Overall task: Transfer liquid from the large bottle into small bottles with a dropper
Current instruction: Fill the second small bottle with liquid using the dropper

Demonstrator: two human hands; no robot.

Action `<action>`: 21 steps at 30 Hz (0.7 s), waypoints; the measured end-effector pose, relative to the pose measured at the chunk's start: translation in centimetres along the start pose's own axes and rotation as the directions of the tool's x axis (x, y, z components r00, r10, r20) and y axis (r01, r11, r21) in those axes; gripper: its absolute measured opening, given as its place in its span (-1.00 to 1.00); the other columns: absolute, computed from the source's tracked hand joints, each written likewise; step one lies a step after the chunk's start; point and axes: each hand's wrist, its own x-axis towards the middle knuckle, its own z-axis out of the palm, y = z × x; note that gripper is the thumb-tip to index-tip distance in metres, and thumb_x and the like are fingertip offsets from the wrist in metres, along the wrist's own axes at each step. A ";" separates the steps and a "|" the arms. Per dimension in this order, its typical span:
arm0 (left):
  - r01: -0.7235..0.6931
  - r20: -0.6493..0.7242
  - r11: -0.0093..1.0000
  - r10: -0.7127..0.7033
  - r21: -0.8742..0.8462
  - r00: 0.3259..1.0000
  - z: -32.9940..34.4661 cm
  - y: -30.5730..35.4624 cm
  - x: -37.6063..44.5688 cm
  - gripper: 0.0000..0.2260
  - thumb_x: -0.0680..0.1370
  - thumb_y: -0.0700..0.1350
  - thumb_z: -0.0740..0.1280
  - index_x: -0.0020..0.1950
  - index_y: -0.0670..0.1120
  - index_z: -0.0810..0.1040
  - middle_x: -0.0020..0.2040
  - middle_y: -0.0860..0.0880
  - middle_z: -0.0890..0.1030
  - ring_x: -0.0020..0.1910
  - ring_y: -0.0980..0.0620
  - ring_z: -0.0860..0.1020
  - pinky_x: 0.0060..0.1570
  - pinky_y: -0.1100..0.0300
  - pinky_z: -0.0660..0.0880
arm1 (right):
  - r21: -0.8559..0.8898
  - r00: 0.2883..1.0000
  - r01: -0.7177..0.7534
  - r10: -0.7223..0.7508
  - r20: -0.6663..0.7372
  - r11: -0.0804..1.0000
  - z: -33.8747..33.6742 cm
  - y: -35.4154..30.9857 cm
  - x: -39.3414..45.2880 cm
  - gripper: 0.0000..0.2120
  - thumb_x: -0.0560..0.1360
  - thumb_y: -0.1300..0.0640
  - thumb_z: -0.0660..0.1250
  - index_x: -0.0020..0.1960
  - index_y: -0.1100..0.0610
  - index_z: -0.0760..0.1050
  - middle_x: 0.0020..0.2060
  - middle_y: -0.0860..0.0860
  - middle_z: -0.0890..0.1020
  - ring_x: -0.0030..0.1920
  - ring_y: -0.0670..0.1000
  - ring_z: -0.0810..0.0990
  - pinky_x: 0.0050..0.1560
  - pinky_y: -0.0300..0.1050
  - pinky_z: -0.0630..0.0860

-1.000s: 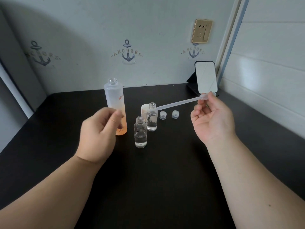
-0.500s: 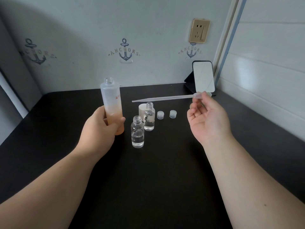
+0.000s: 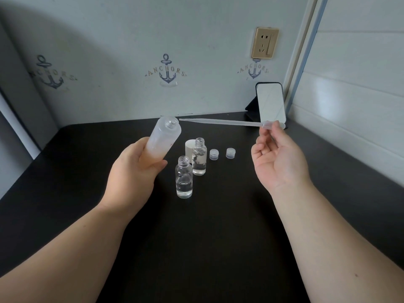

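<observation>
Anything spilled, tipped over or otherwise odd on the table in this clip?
No spill shows. The large bottle is tilted, but the left hand grips it, mouth toward the dropper pinched by the right hand. Both small bottles stand upright, uncapped.

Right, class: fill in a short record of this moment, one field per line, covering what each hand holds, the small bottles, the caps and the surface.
left hand: grips the large bottle, lifted and tilted, open mouth toward the dropper tip
right hand: pinches the bulb of the dropper, held roughly level
dropper tip: just outside the bottle mouth, not yet in
small bottles: near one and far one, uncapped, upright, each partly filled with clear liquid
small caps: two, right of the bottles
large cap: behind the far bottle
surface: black table
</observation>
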 end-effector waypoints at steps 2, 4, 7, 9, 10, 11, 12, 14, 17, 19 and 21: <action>0.001 0.005 1.000 -0.001 0.010 1.000 0.0 -0.2 0.0 -0.73 0.52 -0.07 0.45 0.13 0.23 0.52 -0.06 0.19 0.57 -0.05 0.20 0.52 -0.14 0.24 0.37 | -0.008 1.000 0.003 -0.004 -0.018 1.000 0.0 0.0 0.0 -0.83 0.55 0.11 0.45 -0.17 0.17 0.71 -0.22 0.01 0.66 -0.35 -0.09 0.55 -0.30 -0.27 0.49; -0.008 0.005 1.000 0.008 0.028 1.000 0.0 -0.3 0.1 -0.71 0.52 -0.07 0.46 0.18 0.20 0.53 -0.04 0.18 0.57 -0.04 0.20 0.51 -0.13 0.26 0.36 | -0.024 0.999 0.011 -0.012 -0.031 1.000 0.0 0.0 -0.1 -0.83 0.55 0.12 0.45 -0.18 0.16 0.72 -0.21 0.01 0.66 -0.35 -0.10 0.55 -0.30 -0.27 0.49; -0.025 -0.008 0.999 0.026 0.048 1.000 -0.1 -0.3 0.0 -0.68 0.52 -0.09 0.46 0.20 0.22 0.52 -0.02 0.23 0.54 0.01 0.31 0.48 -0.13 0.33 0.32 | -0.037 0.999 0.020 -0.022 -0.045 0.999 0.0 0.1 -0.1 -0.83 0.55 0.13 0.45 -0.18 0.17 0.71 -0.21 0.02 0.66 -0.37 -0.09 0.54 -0.31 -0.27 0.48; -0.040 -0.013 0.996 0.041 0.077 0.999 -0.1 -0.3 0.0 -0.68 0.51 -0.10 0.46 0.18 0.22 0.52 -0.02 0.25 0.52 0.03 0.39 0.43 -0.13 0.36 0.30 | -0.037 0.998 0.026 -0.028 -0.052 0.999 0.0 0.0 -0.1 -0.84 0.54 0.14 0.45 -0.18 0.17 0.71 -0.22 0.02 0.66 -0.37 -0.08 0.53 -0.32 -0.27 0.47; -0.048 -0.013 0.994 0.050 0.099 0.999 -0.1 -0.3 0.1 -0.68 0.51 -0.10 0.46 0.16 0.22 0.52 -0.03 0.25 0.51 0.02 0.40 0.42 -0.14 0.36 0.29 | -0.041 0.998 0.032 -0.034 -0.053 0.999 0.1 -0.1 -0.1 -0.84 0.54 0.15 0.45 -0.18 0.17 0.71 -0.22 0.02 0.65 -0.38 -0.08 0.52 -0.33 -0.27 0.46; -0.053 -0.015 0.991 0.056 0.119 0.998 -0.1 -0.3 0.1 -0.69 0.51 -0.11 0.46 0.13 0.23 0.51 -0.04 0.25 0.50 0.01 0.40 0.42 -0.15 0.37 0.28 | -0.046 0.998 0.037 -0.040 -0.055 0.998 0.1 -0.1 -0.1 -0.84 0.54 0.15 0.45 -0.19 0.17 0.70 -0.24 0.02 0.65 -0.38 -0.08 0.51 -0.33 -0.27 0.46; -0.057 -0.017 0.989 0.060 0.134 0.998 -0.1 -0.4 0.1 -0.69 0.51 -0.11 0.47 0.12 0.23 0.51 -0.04 0.25 0.50 0.00 0.40 0.42 -0.16 0.37 0.28 | -0.052 0.997 0.043 -0.046 -0.060 0.998 0.1 -0.2 -0.1 -0.84 0.54 0.15 0.45 -0.20 0.17 0.70 -0.24 0.02 0.65 -0.38 -0.08 0.50 -0.34 -0.27 0.46; -0.065 -0.022 0.987 0.069 0.149 0.997 -0.1 -0.5 0.2 -0.69 0.50 -0.12 0.47 0.12 0.23 0.51 -0.04 0.25 0.50 -0.01 0.40 0.42 -0.16 0.38 0.28 | -0.058 0.996 0.051 -0.055 -0.068 0.997 0.1 -0.1 -0.1 -0.84 0.54 0.16 0.45 -0.19 0.17 0.70 -0.25 0.01 0.65 -0.37 -0.09 0.50 -0.34 -0.27 0.45; -0.080 -0.031 0.983 0.086 0.167 0.996 -0.1 -0.6 0.1 -0.66 0.50 -0.13 0.48 0.17 0.21 0.53 -0.04 0.28 0.48 -0.06 0.31 0.40 -0.14 0.40 0.27 | -0.054 0.995 0.061 -0.065 -0.071 0.997 0.0 -0.1 -0.1 -0.87 0.54 0.18 0.45 -0.17 0.18 0.69 -0.26 0.01 0.65 -0.38 -0.08 0.50 -0.35 -0.27 0.45; -0.085 -0.039 0.979 0.094 0.187 0.995 -0.1 -0.7 0.1 -0.65 0.49 -0.13 0.49 0.18 0.20 0.54 -0.04 0.26 0.48 -0.08 0.27 0.37 -0.13 0.40 0.27 | -0.068 0.995 0.076 -0.080 -0.059 0.995 0.0 -0.1 -0.1 -0.86 0.55 0.22 0.42 -0.18 0.18 0.68 -0.27 0.01 0.65 -0.39 -0.08 0.50 -0.35 -0.27 0.44; -0.090 -0.046 0.976 0.101 0.197 0.994 -0.1 -0.8 0.1 -0.63 0.48 -0.15 0.50 0.22 0.16 0.57 0.00 0.23 0.50 -0.03 0.25 0.39 -0.09 0.41 0.28 | -0.121 0.994 0.107 -0.109 -0.012 0.987 0.1 -0.1 -0.1 -0.78 0.57 0.26 0.38 -0.23 0.15 0.68 -0.25 0.02 0.66 -0.37 -0.07 0.52 -0.33 -0.27 0.45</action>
